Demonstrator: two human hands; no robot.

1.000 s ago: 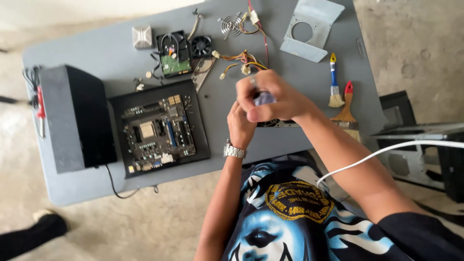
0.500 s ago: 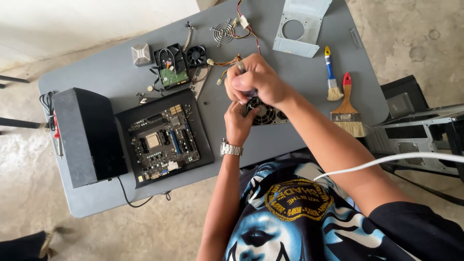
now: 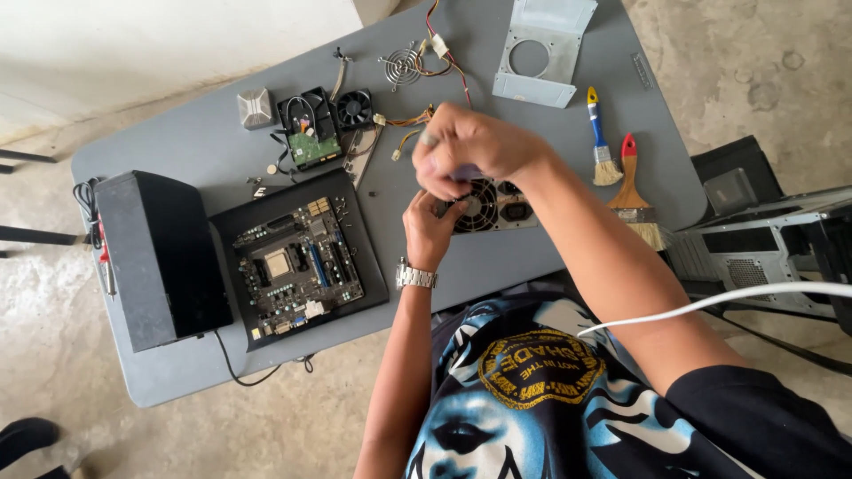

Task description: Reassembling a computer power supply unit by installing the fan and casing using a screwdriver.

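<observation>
My left hand [image 3: 432, 227], with a metal watch on the wrist, rests against the left edge of a grey power supply unit [image 3: 501, 207] whose round fan grille faces up. Just above that unit my right hand [image 3: 470, 146] is closed around a small tool with a bluish handle, blurred and mostly hidden by the fingers. Both hands cover the unit's left part. A bundle of coloured wires [image 3: 404, 124] runs off behind my right hand.
On the grey table [image 3: 177, 151] lie a motherboard [image 3: 297, 266] in a black tray, a black box [image 3: 164, 257], a small fan [image 3: 355, 108], a green circuit board [image 3: 308, 145], a metal bracket [image 3: 541, 49] and two paintbrushes [image 3: 603, 146]. An open computer case [image 3: 763, 239] stands at the right.
The view has tilted and swung, so the table sits differently in frame. My hands have stayed together over the power supply, the right one shifting slightly above it.
</observation>
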